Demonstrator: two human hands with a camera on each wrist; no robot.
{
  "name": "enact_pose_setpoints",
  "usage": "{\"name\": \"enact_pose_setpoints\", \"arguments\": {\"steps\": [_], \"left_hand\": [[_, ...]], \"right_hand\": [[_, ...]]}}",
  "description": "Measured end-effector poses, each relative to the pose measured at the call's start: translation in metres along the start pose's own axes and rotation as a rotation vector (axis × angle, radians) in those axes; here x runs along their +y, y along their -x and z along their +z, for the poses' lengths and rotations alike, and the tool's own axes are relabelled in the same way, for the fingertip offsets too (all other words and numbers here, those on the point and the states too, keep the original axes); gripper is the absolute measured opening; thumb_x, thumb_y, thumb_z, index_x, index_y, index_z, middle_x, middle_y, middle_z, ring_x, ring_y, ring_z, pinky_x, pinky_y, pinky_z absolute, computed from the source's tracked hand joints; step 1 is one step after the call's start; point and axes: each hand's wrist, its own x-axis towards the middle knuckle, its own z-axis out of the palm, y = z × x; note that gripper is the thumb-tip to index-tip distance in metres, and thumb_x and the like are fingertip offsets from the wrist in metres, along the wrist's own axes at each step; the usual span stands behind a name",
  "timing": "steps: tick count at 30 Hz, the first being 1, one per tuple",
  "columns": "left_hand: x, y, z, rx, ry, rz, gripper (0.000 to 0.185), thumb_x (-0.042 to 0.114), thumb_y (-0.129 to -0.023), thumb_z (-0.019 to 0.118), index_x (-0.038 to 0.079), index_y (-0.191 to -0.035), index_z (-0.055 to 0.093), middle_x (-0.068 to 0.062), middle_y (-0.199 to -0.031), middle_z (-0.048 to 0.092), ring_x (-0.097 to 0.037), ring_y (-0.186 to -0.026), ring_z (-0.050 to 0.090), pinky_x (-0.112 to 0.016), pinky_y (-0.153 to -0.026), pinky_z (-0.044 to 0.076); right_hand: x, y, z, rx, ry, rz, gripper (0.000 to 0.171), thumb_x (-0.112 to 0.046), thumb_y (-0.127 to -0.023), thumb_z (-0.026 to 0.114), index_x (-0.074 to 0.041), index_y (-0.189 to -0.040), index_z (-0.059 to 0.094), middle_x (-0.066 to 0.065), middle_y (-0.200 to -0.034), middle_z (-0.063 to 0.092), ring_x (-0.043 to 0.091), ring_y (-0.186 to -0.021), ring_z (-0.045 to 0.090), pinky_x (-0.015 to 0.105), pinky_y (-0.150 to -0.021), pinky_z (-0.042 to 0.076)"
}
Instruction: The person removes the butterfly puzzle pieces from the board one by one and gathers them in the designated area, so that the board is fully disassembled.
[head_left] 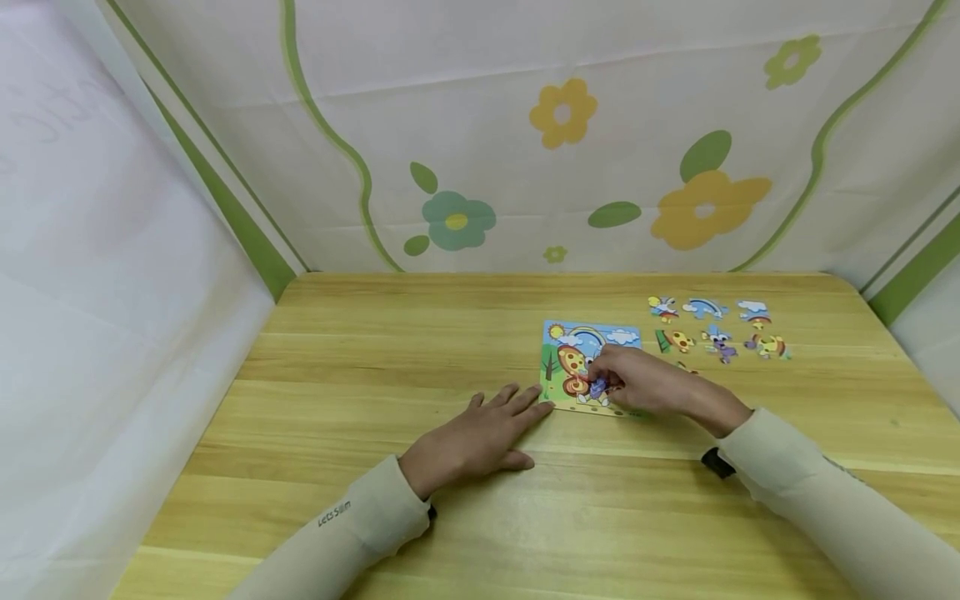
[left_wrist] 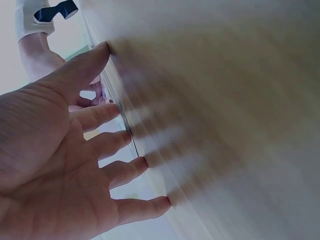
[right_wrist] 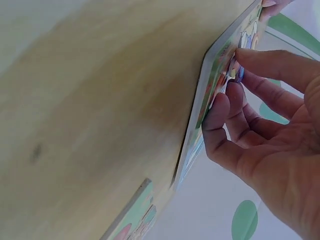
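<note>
Right hand (head_left: 641, 382): fingers (right_wrist: 235, 107) curled, pinching a small purple puzzle piece (head_left: 597, 387) and holding it against the lower part of the puzzle board (head_left: 588, 337); whether the piece is seated cannot be told from the blurred wrist view. Left hand (head_left: 476, 437): fingers (left_wrist: 127, 170) straight and released, flat on the table (head_left: 375, 350), fingertips at the board's near left corner. Loose puzzle pieces (head_left: 716, 321) lie on the table beyond the right fingers, well apart from them.

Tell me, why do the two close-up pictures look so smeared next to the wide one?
Head view: evenly lit and sharp, with a soft sheen on the table. Left wrist view: the left hand is sharp, the tabletop streaked with blur. Right wrist view: the wood is soft, the puzzle board and right hand clearer.
</note>
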Motion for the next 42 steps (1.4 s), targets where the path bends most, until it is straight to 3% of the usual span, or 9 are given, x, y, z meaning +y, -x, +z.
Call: {"name": "enact_pose_setpoints", "arguments": {"steps": [13, 24, 34, 42], "left_hand": [[-0.001, -0.002, 0.001, -0.001, -0.012, -0.006, 0.076, 0.046, -0.105, 0.06, 0.027, -0.169, 0.023, 0.0, -0.178, 0.014, -0.029, -0.164, 0.017, -0.066, -0.123, 0.031], [-0.001, -0.002, 0.001, -0.006, -0.013, -0.008, 0.077, 0.046, -0.105, 0.06, 0.028, -0.169, 0.022, 0.001, -0.178, 0.013, -0.028, -0.164, 0.017, -0.065, -0.123, 0.031], [-0.001, -0.002, 0.001, -0.002, 0.005, -0.003, 0.077, 0.044, -0.105, 0.061, 0.028, -0.169, 0.022, 0.001, -0.178, 0.013, -0.029, -0.164, 0.015, -0.066, -0.124, 0.029], [-0.001, -0.001, 0.002, -0.007, -0.002, -0.014, 0.077, 0.045, -0.105, 0.061, 0.027, -0.169, 0.023, 0.001, -0.178, 0.013, -0.029, -0.164, 0.016, -0.066, -0.123, 0.03]], "right_hand": [[0.0, -0.001, 0.004, 0.015, 0.047, 0.01, 0.037, 0.011, -0.081, 0.065, -0.003, -0.114, 0.076, 0.004, -0.1, 0.063, 0.012, -0.08, 0.052, 0.024, -0.066, 0.046], [0.003, 0.006, -0.002, 0.048, -0.027, 0.019, 0.039, 0.012, -0.081, 0.064, -0.002, -0.116, 0.076, 0.004, -0.099, 0.062, 0.012, -0.077, 0.049, 0.024, -0.063, 0.042], [0.022, 0.033, -0.022, 0.096, -0.026, 0.061, 0.035, 0.011, -0.086, 0.062, -0.002, -0.116, 0.075, 0.001, -0.095, 0.061, 0.015, -0.078, 0.049, 0.023, -0.063, 0.041], [0.05, 0.067, -0.038, 0.17, -0.004, 0.08, 0.031, 0.011, -0.088, 0.068, -0.003, -0.114, 0.075, -0.002, -0.095, 0.061, 0.006, -0.08, 0.051, 0.022, -0.064, 0.046]]}}
